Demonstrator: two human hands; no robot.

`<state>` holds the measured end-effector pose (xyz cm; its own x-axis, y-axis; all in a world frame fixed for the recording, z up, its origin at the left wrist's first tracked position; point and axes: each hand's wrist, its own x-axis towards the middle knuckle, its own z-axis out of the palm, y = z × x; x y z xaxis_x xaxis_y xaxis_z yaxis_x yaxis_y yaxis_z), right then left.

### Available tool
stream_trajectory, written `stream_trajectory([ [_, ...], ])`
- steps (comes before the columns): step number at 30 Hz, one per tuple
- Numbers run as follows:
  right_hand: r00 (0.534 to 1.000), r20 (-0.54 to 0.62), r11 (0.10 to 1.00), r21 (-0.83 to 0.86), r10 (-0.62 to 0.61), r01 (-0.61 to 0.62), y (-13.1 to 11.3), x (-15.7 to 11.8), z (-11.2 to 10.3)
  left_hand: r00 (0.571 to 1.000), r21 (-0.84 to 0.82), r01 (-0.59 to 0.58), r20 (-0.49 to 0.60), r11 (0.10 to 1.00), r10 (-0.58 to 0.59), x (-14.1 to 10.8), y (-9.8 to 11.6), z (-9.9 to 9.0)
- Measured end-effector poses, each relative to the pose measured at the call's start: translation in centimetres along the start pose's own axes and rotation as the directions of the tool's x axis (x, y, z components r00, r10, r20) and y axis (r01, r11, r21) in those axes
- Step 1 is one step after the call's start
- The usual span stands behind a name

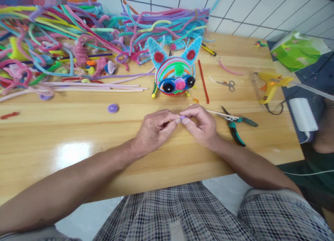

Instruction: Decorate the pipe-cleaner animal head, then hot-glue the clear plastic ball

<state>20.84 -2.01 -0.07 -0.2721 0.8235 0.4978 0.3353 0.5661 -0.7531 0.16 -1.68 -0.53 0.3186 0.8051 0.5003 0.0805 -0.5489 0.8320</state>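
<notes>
My left hand (156, 128) and my right hand (200, 124) meet above the front middle of the table. Between their fingertips they pinch a small purple pipe cleaner coil (183, 118), mostly covered by the fingers. A finished-looking purple spiral (113, 108) lies flat on the wood to the left. Just beyond my hands stands a colourful pipe cleaner animal head (175, 72) with blue pointed ears, black eyes and a pink nose. Pliers (233, 122) with black and green handles rest to the right of my right hand, beside a thin pale stick (221, 113).
Heaps of pipe cleaners (167, 23) cover the back left. Toward the right are a red pipe cleaner (203, 81), small scissors (227, 84), a yellow cutter (209, 50) and a yellow glue gun (272, 82) with its cord. Another person's arm (325, 128) shows at the right edge.
</notes>
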Motion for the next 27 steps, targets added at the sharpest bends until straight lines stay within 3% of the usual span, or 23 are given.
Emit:
stream_trajectory([
  [27, 1.000, 0.005, 1.000, 0.007, 0.018, -0.018, 0.13, -0.15, 0.06, 1.000, 0.013, -0.014, 0.004, 1.000, 0.014, 0.01, -0.01, -0.03],
])
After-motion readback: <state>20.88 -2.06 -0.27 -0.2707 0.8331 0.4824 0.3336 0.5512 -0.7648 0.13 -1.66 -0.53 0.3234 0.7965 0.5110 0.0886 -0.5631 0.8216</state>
